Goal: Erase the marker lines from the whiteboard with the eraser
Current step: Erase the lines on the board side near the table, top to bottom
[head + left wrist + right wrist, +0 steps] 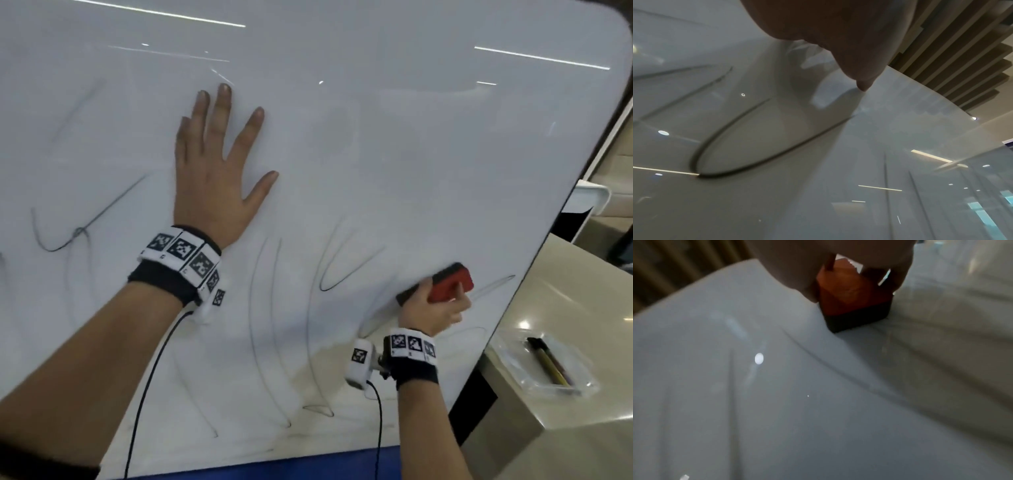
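head view: eraser against the board's lower right

red eraser (448,284) with its dark felt face sits on the whiteboard (376,137) near the right edge, the right hand (433,313) curled around it. black marker lines (329,274) loop just beside it. left hand (212,171) lies flat — fingers spread — mid-board. off the board, a clear tray (548,370) holds pens.

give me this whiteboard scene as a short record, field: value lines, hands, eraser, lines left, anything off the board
left hand: flat on the whiteboard, fingers spread
right hand: grips the red eraser
eraser: dark pad on the board near its right edge
marker lines: many remain across the lower half and left side
off board: clear tray with markers on the counter at right
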A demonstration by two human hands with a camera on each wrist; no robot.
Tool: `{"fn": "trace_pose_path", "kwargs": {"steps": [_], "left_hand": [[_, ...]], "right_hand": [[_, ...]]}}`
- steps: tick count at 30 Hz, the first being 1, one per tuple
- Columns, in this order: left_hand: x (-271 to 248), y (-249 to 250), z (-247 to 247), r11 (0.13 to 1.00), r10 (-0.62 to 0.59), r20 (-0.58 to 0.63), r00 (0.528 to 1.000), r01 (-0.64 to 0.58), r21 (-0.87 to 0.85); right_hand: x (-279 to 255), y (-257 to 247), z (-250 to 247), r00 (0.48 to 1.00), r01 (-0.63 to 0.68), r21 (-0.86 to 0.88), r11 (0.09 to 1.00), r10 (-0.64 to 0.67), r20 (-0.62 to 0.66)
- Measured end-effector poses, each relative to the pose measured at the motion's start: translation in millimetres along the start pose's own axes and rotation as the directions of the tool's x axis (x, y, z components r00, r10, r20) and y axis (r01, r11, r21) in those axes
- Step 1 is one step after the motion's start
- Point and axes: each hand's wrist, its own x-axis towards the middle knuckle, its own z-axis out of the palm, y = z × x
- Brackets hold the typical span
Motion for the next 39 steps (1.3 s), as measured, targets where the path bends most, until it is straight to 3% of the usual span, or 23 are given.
{"fn": "trace_pose_path", "kwargs": {"steps": [2, 4, 5, 7, 8, 9, 10, 11, 16, 18, 19, 20, 21, 24, 25, 26, 28, 31, 33, 34, 35, 36, 39], "left_hand": [[-0.5, -0.2, 0.7, 1.000, -0.004, -0.004, 1.000, 0.004, 0.015], [-1.4, 0.9, 2.3, 1.000, -0.005, -0.008, 1.000, 0.005, 0.011], [-1.4, 1.0, 3.0, 1.000, -0.005, -0.010, 1.000, 0.006, 0.007], [-0.9, -0.1, 3.5, 1.000, -0.005, -0.010, 1.000, 0.005, 0.004], [-1.0, -0.4, 3.6, 1.000, -0.004, -0.008, 1.000, 0.004, 0.002], [-1.3, -0.7, 3.4, 1.000, -0.003, -0.005, 1.000, 0.003, 0.000], [-1.5, -0.7, 3.6, 1.000, -0.001, -0.003, 1.000, 0.001, -0.005], [-1.5, -0.9, 3.9, 1.000, 0.000, -0.005, 1.000, 0.000, -0.009], [-0.4, 0.0, 4.4, 1.000, -0.003, -0.010, 1.000, 0.003, -0.013], [-0.7, 0.2, 4.0, 1.000, -0.003, -0.009, 1.000, 0.003, -0.009], [-1.5, 0.0, 3.8, 1.000, -0.004, -0.008, 1.000, 0.004, -0.006], [-2.1, -0.2, 3.9, 1.000, -0.006, -0.008, 1.000, 0.006, -0.002], [-2.3, -0.4, 4.1, 1.000, -0.006, -0.007, 1.000, 0.006, 0.001], [-1.7, -1.9, 4.1, 1.000, 0.003, -0.005, 1.000, -0.003, 0.003], [-2.3, -2.6, 3.4, 1.000, 0.008, -0.003, 1.000, -0.008, 0.002], [-3.0, -4.2, 2.7, 1.000, 0.016, 0.002, 1.000, -0.016, 0.001], [-2.8, -10.3, 1.2, 0.999, 0.036, 0.001, 0.999, -0.036, 0.004], [-4.2, -15.7, -0.2, 0.998, 0.062, 0.001, 0.998, -0.062, -0.015], [-4.0, -16.2, 0.2, 0.998, 0.061, -0.005, 0.998, -0.062, -0.034], [-4.1, -15.7, 0.3, 0.997, 0.059, 0.000, 0.998, -0.059, -0.041], [-3.9, -14.9, -0.2, 0.997, 0.056, 0.009, 0.998, -0.056, -0.046], [-3.7, -14.0, -1.0, 0.998, 0.052, 0.019, 0.998, -0.051, -0.045], [-3.3, -13.2, -5.1, 0.998, 0.051, 0.036, 0.998, -0.050, -0.038]], "right_hand": [[-9.0, -20.2, 13.5, 0.992, -0.124, 0.037, 0.992, 0.125, -0.023], [-34.7, -46.4, 32.5, 0.986, 0.161, 0.056, 0.985, -0.163, 0.030], [-54.1, -55.8, 39.8, 0.910, 0.396, 0.048, 0.917, -0.399, 0.111], [-89.7, -56.9, 42.1, 0.603, 0.741, 0.060, 0.669, -0.702, 0.379], [-96.5, -50.5, 39.6, 0.435, 0.845, 0.075, 0.530, -0.762, 0.480], [-94.2, -42.1, 36.0, 0.316, 0.903, 0.082, 0.423, -0.780, 0.540], [-87.9, -37.6, 31.3, 0.282, 0.921, 0.069, 0.383, -0.779, 0.560], [-79.0, -36.6, 28.3, 0.327, 0.904, 0.058, 0.424, -0.771, 0.546], [-37.4, -96.3, 46.7, 0.710, 0.665, 0.119, 0.737, -0.674, 0.206], [-39.3, -111.9, 57.3, 0.759, 0.626, 0.122, 0.770, -0.638, 0.134], [-50.1, -109.1, 58.7, 0.736, 0.651, 0.109, 0.751, -0.660, 0.150], [-65.6, -97.2, 58.0, 0.666, 0.713, 0.097, 0.694, -0.714, 0.213], [-84.7, -77.6, 53.9, 0.547, 0.793, 0.099, 0.601, -0.775, 0.316], [-123.2, 0.1, 31.2, 0.057, 0.955, 0.193, 0.225, -0.778, 0.625], [-118.9, 17.9, 24.1, -0.044, 0.963, 0.227, 0.147, -0.744, 0.667], [-108.5, 22.3, 20.3, -0.083, 0.962, 0.248, 0.118, -0.734, 0.674], [-82.3, 0.7, 24.7, -0.014, 0.952, 0.248, 0.181, -0.780, 0.625], [-50.5, -60.3, 37.5, 0.273, 0.904, 0.181, 0.387, -0.848, 0.454], [-47.7, -82.1, 49.5, 0.426, 0.848, 0.161, 0.504, -0.831, 0.357], [-54.4, -79.8, 53.0, 0.457, 0.835, 0.154, 0.528, -0.822, 0.340], [-64.6, -67.5, 52.7, 0.430, 0.850, 0.151, 0.505, -0.830, 0.355], [-77.2, -44.6, 48.2, 0.338, 0.887, 0.164, 0.432, -0.849, 0.407], [-106.4, 51.2, 15.3, -0.152, 0.959, 0.279, 0.046, -0.747, 0.647]]}}
